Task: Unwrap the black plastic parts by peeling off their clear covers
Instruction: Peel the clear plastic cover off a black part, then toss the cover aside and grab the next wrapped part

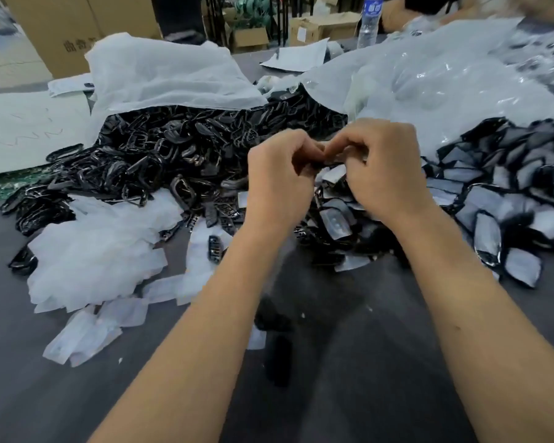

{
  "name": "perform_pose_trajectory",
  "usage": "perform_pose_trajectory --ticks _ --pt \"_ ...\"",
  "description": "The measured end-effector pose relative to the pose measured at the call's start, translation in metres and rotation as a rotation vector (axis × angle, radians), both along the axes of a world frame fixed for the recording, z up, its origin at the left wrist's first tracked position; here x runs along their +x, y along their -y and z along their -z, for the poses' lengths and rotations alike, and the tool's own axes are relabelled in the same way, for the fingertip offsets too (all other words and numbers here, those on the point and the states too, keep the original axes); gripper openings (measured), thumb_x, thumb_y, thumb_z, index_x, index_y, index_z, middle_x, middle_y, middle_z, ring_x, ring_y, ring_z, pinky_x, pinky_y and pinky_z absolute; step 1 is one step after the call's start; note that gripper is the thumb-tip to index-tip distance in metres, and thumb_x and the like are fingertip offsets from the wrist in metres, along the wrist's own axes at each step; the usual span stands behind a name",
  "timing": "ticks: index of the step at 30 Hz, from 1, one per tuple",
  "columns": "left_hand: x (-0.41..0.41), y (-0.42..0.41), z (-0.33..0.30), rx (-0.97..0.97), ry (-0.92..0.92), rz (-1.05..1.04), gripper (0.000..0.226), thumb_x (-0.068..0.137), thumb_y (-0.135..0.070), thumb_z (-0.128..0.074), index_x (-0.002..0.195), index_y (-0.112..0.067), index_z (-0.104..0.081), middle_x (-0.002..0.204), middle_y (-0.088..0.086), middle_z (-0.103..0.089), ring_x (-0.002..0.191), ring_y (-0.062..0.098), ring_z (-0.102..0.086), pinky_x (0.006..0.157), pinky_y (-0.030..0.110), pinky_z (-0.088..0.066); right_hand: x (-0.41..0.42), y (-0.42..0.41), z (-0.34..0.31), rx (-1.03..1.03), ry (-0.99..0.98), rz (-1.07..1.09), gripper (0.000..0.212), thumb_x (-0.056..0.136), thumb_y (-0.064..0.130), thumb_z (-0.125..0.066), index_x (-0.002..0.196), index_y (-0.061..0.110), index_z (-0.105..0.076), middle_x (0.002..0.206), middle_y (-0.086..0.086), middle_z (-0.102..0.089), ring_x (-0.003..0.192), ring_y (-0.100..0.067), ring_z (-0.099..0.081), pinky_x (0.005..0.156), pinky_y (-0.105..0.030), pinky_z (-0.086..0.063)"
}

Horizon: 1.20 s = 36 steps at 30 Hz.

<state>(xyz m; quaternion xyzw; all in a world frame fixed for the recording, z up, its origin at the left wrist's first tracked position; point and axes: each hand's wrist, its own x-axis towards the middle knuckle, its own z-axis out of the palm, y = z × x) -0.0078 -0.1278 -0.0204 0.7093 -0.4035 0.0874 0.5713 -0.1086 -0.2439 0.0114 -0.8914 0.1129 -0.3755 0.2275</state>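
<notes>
Toward the tabletop's [349, 362] left edge lies one loose drift of peeled clear covers [93, 251]; behind it, one heap of bare black plastic parts [173, 148], too many to count. At centre, my left hand [279, 183] and right hand [387, 174] meet, fingers curled and pinching one black part [325, 163], largely hidden between them. Toward the right edge, one heap of wrapped parts [499, 187]. Behind: one water bottle [369, 22], cardboard boxes [77, 30].
</notes>
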Motion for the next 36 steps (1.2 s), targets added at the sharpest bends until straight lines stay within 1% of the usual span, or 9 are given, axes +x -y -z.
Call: perform_pose_trajectory --ticks 2,6,10,13,18,23,27,29,36 --pt "-0.016 0.026 -0.002 0.005 0.002 0.043 0.024 0.071 0.016 -0.067 0.081 -0.005 -0.072 0.086 0.008 -0.075 0.082 0.025 -0.072 0.076 0.043 -0.059 -0.012 0.015 -0.002 -0.001 0.017 0.124 0.043 0.077 -0.009 -0.049 0.090 0.013 -0.082 0.089 -0.003 -0.078 0.084 -0.018 -0.069 0.080 -0.030 -0.055" --pt "-0.030 0.047 -0.003 0.230 0.105 0.130 0.035 0.064 0.017 -0.056 0.084 -0.002 -0.078 0.088 0.011 -0.074 0.088 0.029 -0.068 0.078 0.041 -0.054 -0.025 0.036 0.004 0.045 -0.186 0.259 0.043 0.083 -0.009 -0.049 0.095 0.015 -0.083 0.092 -0.010 -0.078 0.081 -0.024 -0.066 0.078 -0.027 -0.051" --pt "-0.030 0.041 -0.002 0.225 0.096 0.096 0.035 0.067 0.011 -0.051 0.083 -0.006 -0.077 0.093 0.007 -0.076 0.096 0.026 -0.068 0.085 0.041 -0.054 -0.026 0.035 0.001 0.072 -0.227 0.252 0.044 0.085 -0.009 -0.048 0.092 0.017 -0.083 0.081 -0.005 -0.073 0.065 -0.012 -0.056 0.067 -0.020 -0.043" --pt "-0.023 0.028 0.001 0.194 0.076 0.023 0.036 0.068 0.009 -0.050 0.084 -0.009 -0.077 0.096 0.002 -0.075 0.100 0.021 -0.068 0.086 0.039 -0.055 -0.017 0.027 -0.011 0.079 -0.151 0.242 0.046 0.083 -0.009 -0.045 0.091 0.016 -0.083 0.087 -0.005 -0.077 0.081 -0.018 -0.067 0.079 -0.025 -0.053" --pt "-0.006 -0.010 0.013 0.227 0.075 -0.074 0.030 0.071 0.006 -0.055 0.081 -0.010 -0.078 0.087 0.003 -0.073 0.081 0.023 -0.068 0.075 0.041 -0.057 0.018 -0.007 -0.018 0.065 -0.126 0.107 0.044 0.082 -0.008 -0.046 0.087 0.017 -0.082 0.080 -0.002 -0.075 0.072 -0.014 -0.063 0.079 -0.030 -0.055" --pt "0.022 -0.068 0.019 0.351 0.126 -0.244 0.026 0.076 0.004 -0.061 0.084 -0.013 -0.079 0.090 0.006 -0.073 0.088 0.028 -0.067 0.079 0.044 -0.055 0.069 -0.046 0.007 -0.033 -0.319 -0.063 0.041 0.083 -0.006 -0.053 0.098 0.020 -0.081 0.102 -0.005 -0.077 0.099 -0.024 -0.068 0.087 -0.037 -0.056" --pt "0.042 -0.106 0.023 0.404 0.097 -0.403 0.032 0.074 0.006 -0.054 0.087 -0.013 -0.077 0.093 0.005 -0.072 0.093 0.026 -0.065 0.084 0.044 -0.053 0.098 -0.063 0.025 -0.242 -0.463 -0.121 0.054 0.085 -0.008 -0.057 0.129 0.022 -0.071 0.125 -0.007 -0.068 0.122 -0.030 -0.052 0.095 -0.041 -0.051" --pt "0.047 -0.118 0.026 0.384 0.083 -0.425 0.032 0.074 0.007 -0.055 0.087 -0.013 -0.076 0.094 0.002 -0.071 0.091 0.021 -0.064 0.086 0.041 -0.052 0.107 -0.065 0.030 -0.285 -0.503 -0.121 0.056 0.088 -0.005 -0.062 0.134 0.027 -0.067 0.130 -0.005 -0.067 0.127 -0.031 -0.050 0.099 -0.046 -0.050" --pt "0.051 -0.121 0.030 0.212 0.026 -0.445 0.028 0.084 0.006 -0.060 0.089 -0.017 -0.076 0.093 -0.006 -0.072 0.085 0.008 -0.064 0.080 0.013 -0.046 0.118 -0.058 0.029 -0.289 -0.365 -0.046 0.017 0.097 0.021 -0.069 0.108 0.029 -0.079 0.109 -0.008 -0.071 0.115 -0.029 -0.058 0.100 -0.045 -0.045"
